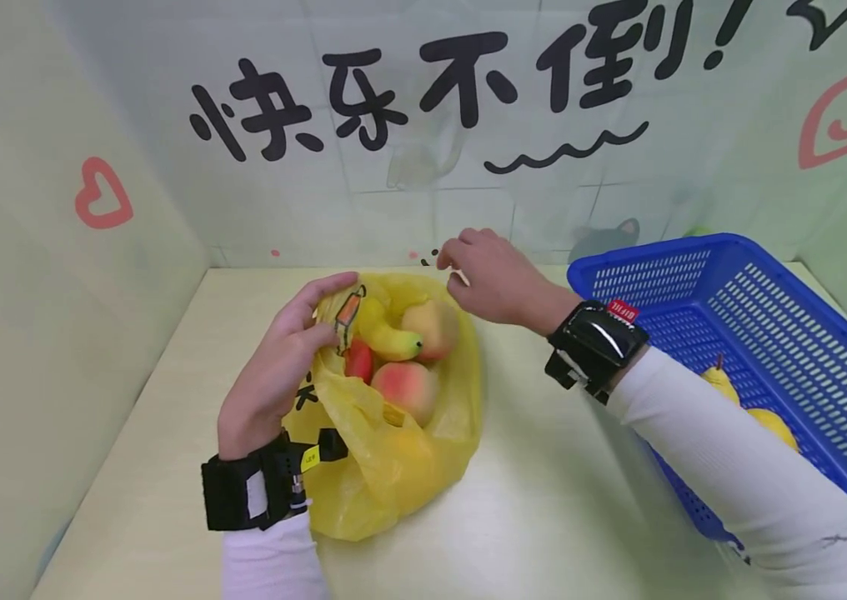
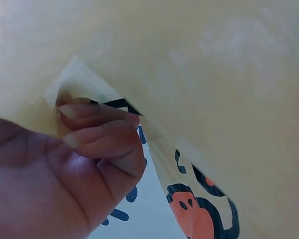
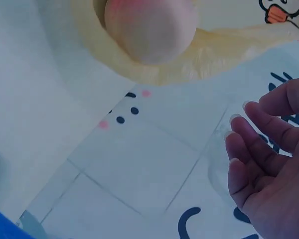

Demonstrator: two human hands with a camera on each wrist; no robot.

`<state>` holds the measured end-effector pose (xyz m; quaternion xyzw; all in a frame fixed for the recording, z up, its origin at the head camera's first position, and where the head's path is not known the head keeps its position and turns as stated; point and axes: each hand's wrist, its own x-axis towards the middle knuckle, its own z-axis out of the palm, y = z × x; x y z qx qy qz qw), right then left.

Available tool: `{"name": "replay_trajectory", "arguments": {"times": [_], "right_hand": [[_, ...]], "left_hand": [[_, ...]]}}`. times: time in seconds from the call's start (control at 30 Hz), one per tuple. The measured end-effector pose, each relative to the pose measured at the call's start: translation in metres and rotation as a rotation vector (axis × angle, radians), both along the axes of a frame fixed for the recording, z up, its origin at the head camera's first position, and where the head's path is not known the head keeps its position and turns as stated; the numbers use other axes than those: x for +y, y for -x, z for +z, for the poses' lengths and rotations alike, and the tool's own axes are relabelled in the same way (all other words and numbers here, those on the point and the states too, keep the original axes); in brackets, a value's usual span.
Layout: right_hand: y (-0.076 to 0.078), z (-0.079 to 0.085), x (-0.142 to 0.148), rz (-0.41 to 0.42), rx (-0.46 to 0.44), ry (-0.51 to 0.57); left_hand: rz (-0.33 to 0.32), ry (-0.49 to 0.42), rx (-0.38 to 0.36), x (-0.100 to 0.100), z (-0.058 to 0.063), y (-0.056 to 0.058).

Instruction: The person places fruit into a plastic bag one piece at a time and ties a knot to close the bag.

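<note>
A thin yellow plastic bag (image 1: 393, 492) stands on the table with its mouth spread. My left hand (image 1: 277, 358) grips the bag's left rim; in the left wrist view the hand (image 2: 104, 149) has its fingers curled over the film. Inside lie a yellow banana (image 1: 388, 340), a peach (image 1: 404, 390), another round peach-coloured fruit (image 1: 434, 327) and a red item (image 1: 358, 361), partly hidden. My right hand (image 1: 491, 275) hovers beyond the bag's right rim, fingers loosely bent and holding nothing. The right wrist view shows the hand (image 3: 274, 149) apart from the bag, near a peach (image 3: 152, 30).
At the right, under my right forearm, sits a blue plastic basket (image 1: 664, 279) with a yellow pear (image 1: 720, 382) and another yellow fruit (image 1: 772, 427). A printed wall (image 1: 393, 225) with black characters rises behind the table (image 1: 543, 500).
</note>
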<state>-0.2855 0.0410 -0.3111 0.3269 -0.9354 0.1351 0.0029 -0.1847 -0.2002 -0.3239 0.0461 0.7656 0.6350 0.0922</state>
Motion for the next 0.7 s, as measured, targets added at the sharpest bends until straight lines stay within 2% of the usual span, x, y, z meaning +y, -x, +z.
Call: {"name": "replay_trajectory", "arguments": {"times": [0.27, 0.37, 0.6, 0.7], "right_hand": [[0.017, 0.011, 0.039, -0.055, -0.03, -0.027], [0.02, 0.014, 0.055, -0.063, -0.052, -0.018], [0.023, 0.022, 0.093, -0.157, -0.108, -0.05], [0.026, 0.023, 0.112, -0.173, -0.143, -0.066]], "left_hand": [[0.003, 0.003, -0.02, 0.001, 0.001, 0.0], [0.002, 0.003, -0.016, 0.001, 0.001, 0.0], [-0.004, 0.004, -0.017, 0.002, 0.001, 0.0], [-0.002, 0.007, -0.022, 0.002, 0.002, 0.0]]}}
